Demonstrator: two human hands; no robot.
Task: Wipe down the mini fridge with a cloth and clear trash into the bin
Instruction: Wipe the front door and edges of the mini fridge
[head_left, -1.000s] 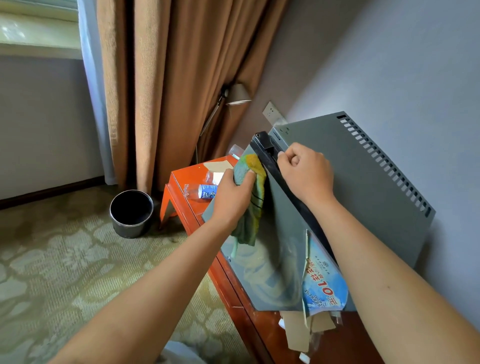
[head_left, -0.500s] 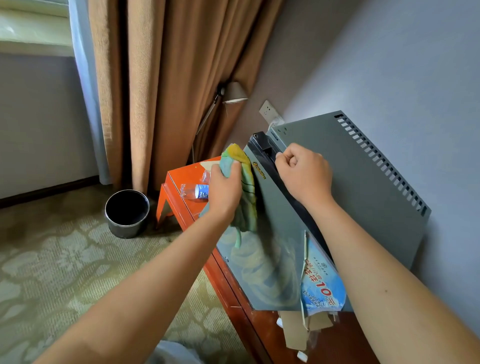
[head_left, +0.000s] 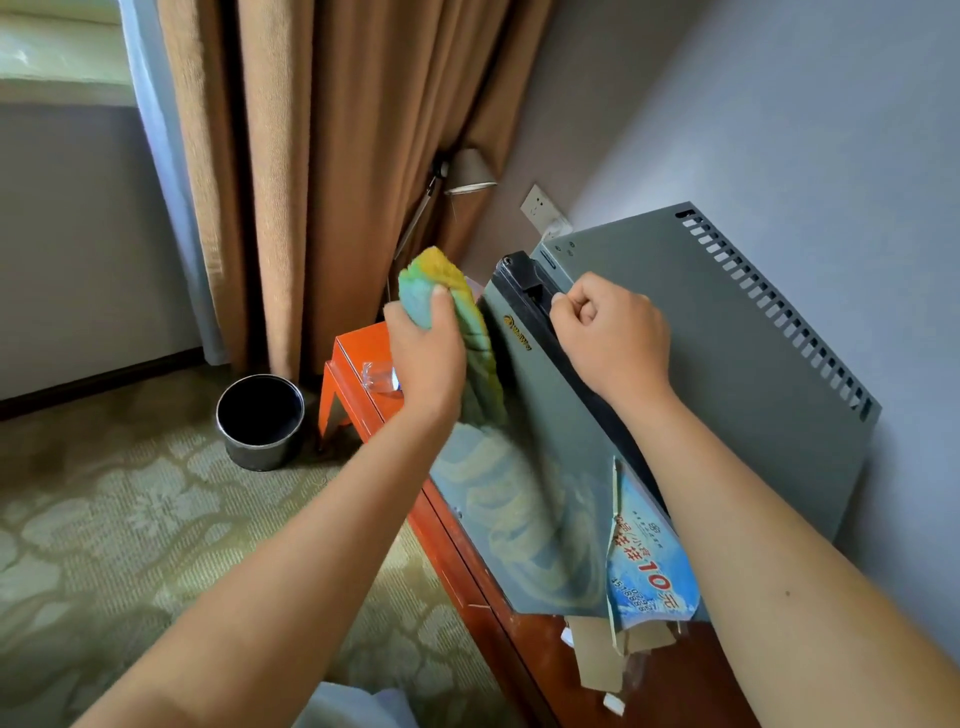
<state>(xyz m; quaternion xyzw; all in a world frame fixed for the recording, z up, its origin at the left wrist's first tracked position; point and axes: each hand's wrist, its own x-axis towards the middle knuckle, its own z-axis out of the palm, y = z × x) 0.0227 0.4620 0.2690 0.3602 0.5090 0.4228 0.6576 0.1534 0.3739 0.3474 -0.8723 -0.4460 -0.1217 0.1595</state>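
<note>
- Here the left hand (head_left: 426, 358) grips a bunched green-and-yellow cloth (head_left: 457, 317), held against the upper corner of the mini fridge door (head_left: 540, 441).
- The right hand (head_left: 613, 338) is curled into a fist at the door's black top edge; whether it grips anything there cannot be told.
- The grey mini fridge (head_left: 727, 332) stands on an orange-red table (head_left: 358, 358) against the wall.
- A blue printed leaflet (head_left: 649, 566) hangs by the door's lower corner, cardboard scraps (head_left: 597, 654) below it.
- A clear plastic bottle (head_left: 382, 376) lies behind the left hand.
- A black bin (head_left: 260, 421) sits on the carpet near the curtain (head_left: 332, 171).
</note>
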